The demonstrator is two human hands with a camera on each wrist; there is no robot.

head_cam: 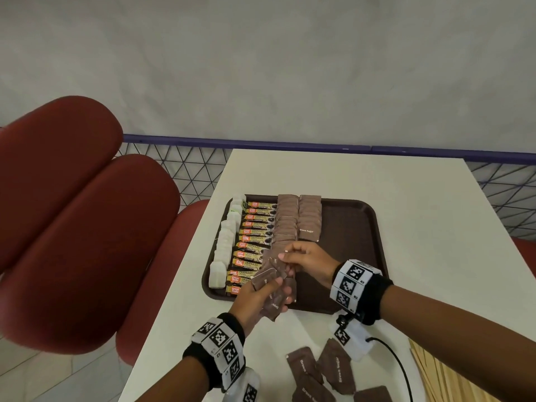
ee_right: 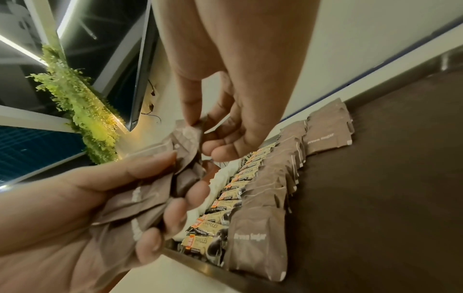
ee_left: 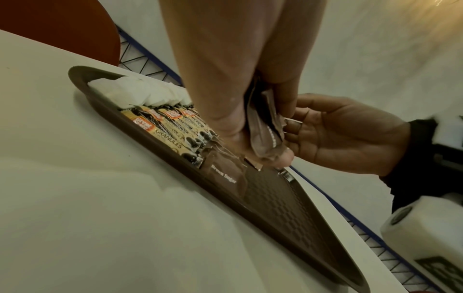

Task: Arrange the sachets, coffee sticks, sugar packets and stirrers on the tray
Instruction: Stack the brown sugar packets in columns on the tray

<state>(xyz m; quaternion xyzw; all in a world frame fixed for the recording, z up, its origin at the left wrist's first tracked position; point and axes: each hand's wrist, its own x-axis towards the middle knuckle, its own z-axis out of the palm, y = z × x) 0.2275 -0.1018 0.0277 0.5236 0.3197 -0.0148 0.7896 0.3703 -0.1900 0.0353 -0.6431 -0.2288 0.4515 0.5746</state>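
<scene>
Right, the white table (head_cam: pixel 406 198) carries a dark brown tray (head_cam: pixel 353 227), and beside it on the left stand red chairs (head_cam: pixel 72 213). On the tray, columns run front to back: white sachets (head_cam: pixel 224 248) at the left edge, coffee sticks (head_cam: pixel 255 239) next to them, then two columns of brown sugar packets (head_cam: pixel 298 219), overlapping like shingles; the right part of the tray is bare. Over the tray's near edge the left hand (head_cam: pixel 255 297) grips a fanned bunch of sugar packets (head_cam: pixel 272 281), fingers (ee_right: pixel 175 216) curled round it and thumb pressed on top. Just beyond, the right hand (head_cam: pixel 307 261) pinches one packet of that bunch at its top, thumb and forefinger clamped on it, other fingers loosely bent. Near the front edge of the table, loose packets (head_cam: pixel 319 372) lie scattered, well apart from the tray. At the right corner sit pale wooden stirrers (head_cam: pixel 446 375), and a black cable (head_cam: pixel 400 367) curves past them.
</scene>
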